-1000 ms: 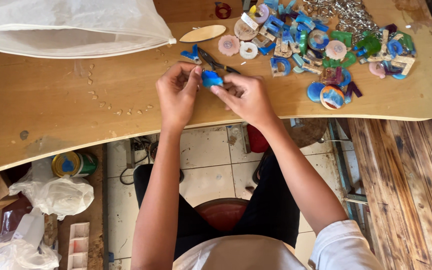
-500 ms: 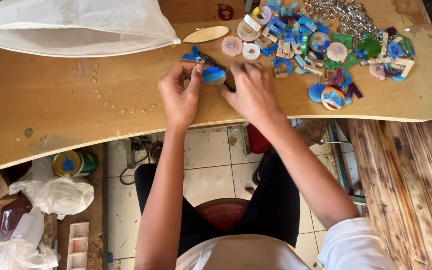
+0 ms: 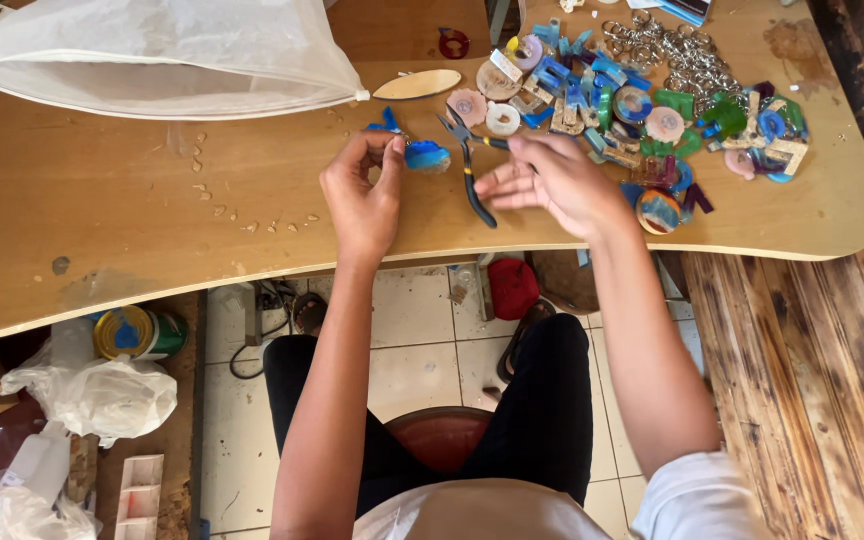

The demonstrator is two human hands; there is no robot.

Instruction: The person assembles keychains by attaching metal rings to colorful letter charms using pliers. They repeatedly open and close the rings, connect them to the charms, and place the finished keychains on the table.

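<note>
A blue resin charm [image 3: 426, 156] is pinched at the fingertips of the left hand [image 3: 364, 195]. The black-handled pliers [image 3: 470, 170] lie just right of it — long axis toward the table edge — beside the open, empty right hand [image 3: 552, 182].

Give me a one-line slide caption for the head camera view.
Left hand pinches a small blue piece over the wooden table, right hand beside black-handled pliers, colourful pieces heaped nearby.
</note>
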